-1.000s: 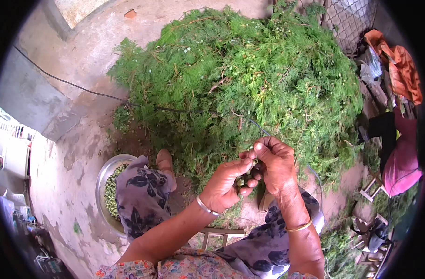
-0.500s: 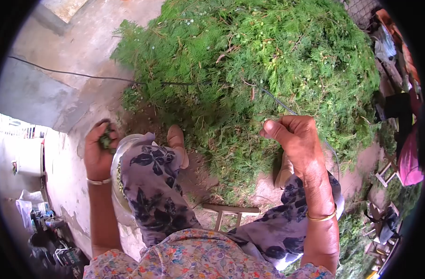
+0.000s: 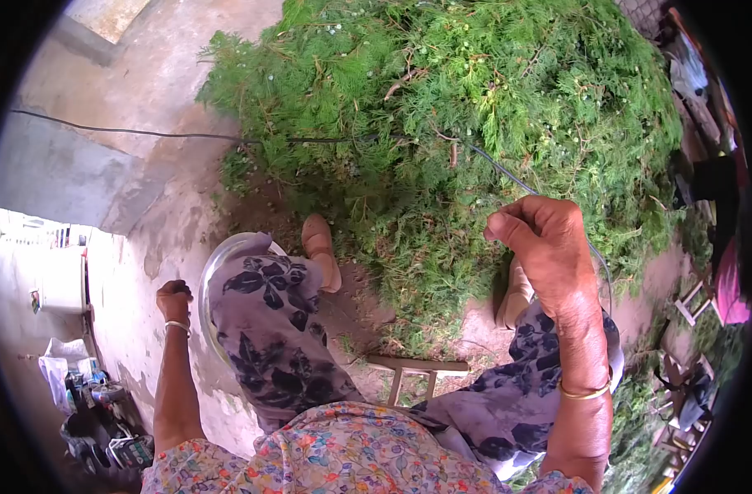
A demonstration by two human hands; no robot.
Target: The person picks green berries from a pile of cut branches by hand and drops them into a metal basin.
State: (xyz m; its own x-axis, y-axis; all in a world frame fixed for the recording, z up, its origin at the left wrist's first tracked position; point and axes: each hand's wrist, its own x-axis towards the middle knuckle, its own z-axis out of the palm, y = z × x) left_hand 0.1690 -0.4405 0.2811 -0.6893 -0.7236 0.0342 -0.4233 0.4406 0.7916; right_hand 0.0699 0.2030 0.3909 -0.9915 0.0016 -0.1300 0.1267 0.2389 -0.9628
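Low on the left, my left hand (image 3: 175,302) is a closed fist beside the metal basin (image 3: 205,288); whatever it holds is hidden. The basin lies mostly behind my left knee, and its contents do not show. My right hand (image 3: 542,247) is raised over the near right part of the green branch pile (image 3: 450,107), with thumb and fingers pressed together. Anything between those fingertips is too small to tell. Small pale round cones dot the feathery branches.
A dark cable (image 3: 178,135) runs across the floor and over the pile. A small wooden stool (image 3: 417,366) stands between my legs. Bags and dark items (image 3: 88,412) lie at lower left. Part of a person in pink (image 3: 731,284) shows at the right edge.
My hands have parted. The left swung to the left, carrying green pieces half a second ago, then drew back past the basin; the right stayed pinched and shifted right. The view has tilted downward.
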